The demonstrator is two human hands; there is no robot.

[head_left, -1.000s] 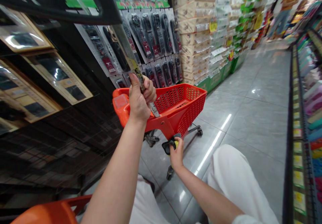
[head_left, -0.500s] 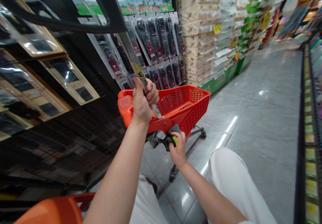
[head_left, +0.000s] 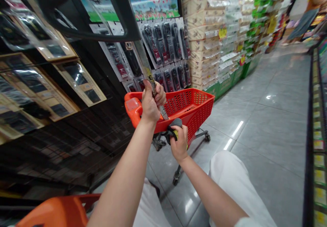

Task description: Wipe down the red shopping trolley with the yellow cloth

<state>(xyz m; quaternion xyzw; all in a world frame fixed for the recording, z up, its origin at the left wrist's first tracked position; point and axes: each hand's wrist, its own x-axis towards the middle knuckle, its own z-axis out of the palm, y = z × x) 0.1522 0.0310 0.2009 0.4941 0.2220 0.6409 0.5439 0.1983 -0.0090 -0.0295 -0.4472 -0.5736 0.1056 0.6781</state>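
Note:
My left hand (head_left: 152, 102) is wrapped around a worn metal bar (head_left: 143, 58) with a peeling yellow and black label. At its upper end the bar meets a dark plastic handle frame (head_left: 122, 26). Its lower end reaches the near rim of a red shopping cart basket (head_left: 201, 109). Lower and to the right, my right hand (head_left: 179, 143) is closed on a soft-looking grey, black and yellow item (head_left: 175, 122), close against the basket's near side. I cannot make out what kind of item it is. The basket's visible inside holds nothing.
Belts (head_left: 167, 38) in packs hang on a rack behind the cart. Stacked boxes (head_left: 204, 43) line the aisle over grey floor tiles (head_left: 276, 128). Boxed goods (head_left: 84, 84) stand at left, an orange plastic part (head_left: 53, 211) at lower left. A person (head_left: 305, 19) is far right.
The view has shifted a little, so the shelves and cart sit slightly further right. My right hand has moved up slightly with the grey item against the basket; my left hand keeps its grip.

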